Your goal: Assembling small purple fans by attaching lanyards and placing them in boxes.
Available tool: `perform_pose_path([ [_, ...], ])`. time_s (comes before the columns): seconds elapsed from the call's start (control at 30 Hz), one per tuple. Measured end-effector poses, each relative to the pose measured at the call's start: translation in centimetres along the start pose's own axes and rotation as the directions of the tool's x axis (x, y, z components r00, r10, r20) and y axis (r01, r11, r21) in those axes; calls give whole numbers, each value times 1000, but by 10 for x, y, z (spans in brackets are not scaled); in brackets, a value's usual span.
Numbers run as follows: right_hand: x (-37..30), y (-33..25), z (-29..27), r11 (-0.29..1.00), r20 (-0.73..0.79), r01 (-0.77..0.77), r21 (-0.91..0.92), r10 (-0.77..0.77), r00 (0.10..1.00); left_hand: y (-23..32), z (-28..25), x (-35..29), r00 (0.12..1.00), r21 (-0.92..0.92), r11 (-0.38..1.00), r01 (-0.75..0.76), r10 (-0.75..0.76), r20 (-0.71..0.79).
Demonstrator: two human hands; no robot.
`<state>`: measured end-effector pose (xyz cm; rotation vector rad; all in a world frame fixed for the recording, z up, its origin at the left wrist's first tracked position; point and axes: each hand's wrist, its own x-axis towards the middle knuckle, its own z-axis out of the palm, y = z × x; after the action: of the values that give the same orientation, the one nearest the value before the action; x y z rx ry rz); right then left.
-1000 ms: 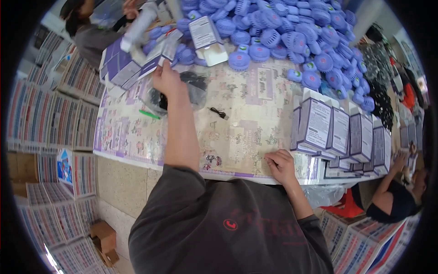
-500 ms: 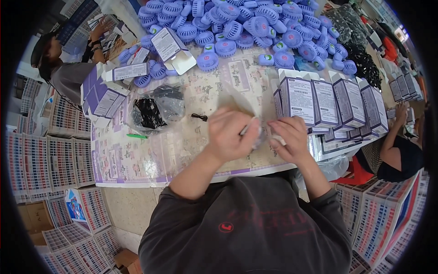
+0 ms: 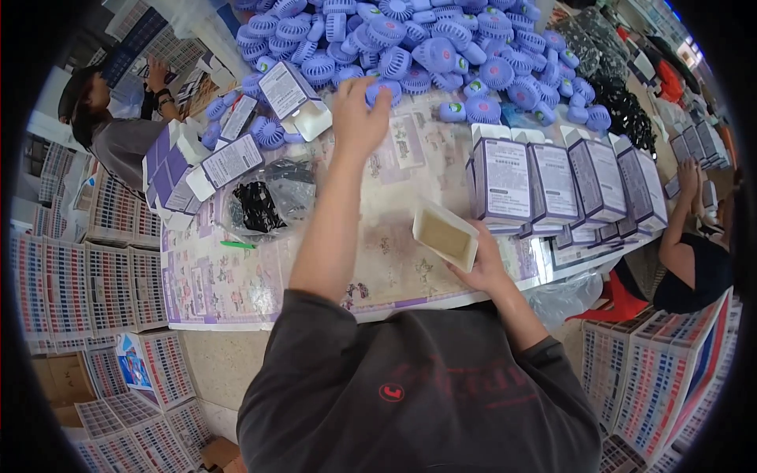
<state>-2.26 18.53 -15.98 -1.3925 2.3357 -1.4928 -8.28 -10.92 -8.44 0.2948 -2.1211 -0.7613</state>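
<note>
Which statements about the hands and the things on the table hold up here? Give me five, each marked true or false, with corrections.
1. The right hand holds an open box. True.
2. A slim green item lies beside the clear bag. True.
3. The left hand rests on the clear bag. False: it is at a blue-purple fan.
4. The row of upright boxes stands on the table's left side. False: it stands on the right side.
5. The fan pile lies toward the table's far side. True.
</note>
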Motion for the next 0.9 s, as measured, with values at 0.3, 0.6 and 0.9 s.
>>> perform_pose_path([
  [0.3, -4, 1, 8, 997, -81, 33, 65, -27, 996, -48, 16, -35, 856, 603, 798, 12, -320, 407],
  [0.6, -1, 4, 6, 996, -70, 33, 80, -28, 997, 100, -92, -43, 913, -925, 89, 370, -217, 344],
  [0.9, -5, 7, 10, 992, 9, -73, 107, 73, 997, 120, -93, -87, 695, -492, 759, -427, 623, 359],
])
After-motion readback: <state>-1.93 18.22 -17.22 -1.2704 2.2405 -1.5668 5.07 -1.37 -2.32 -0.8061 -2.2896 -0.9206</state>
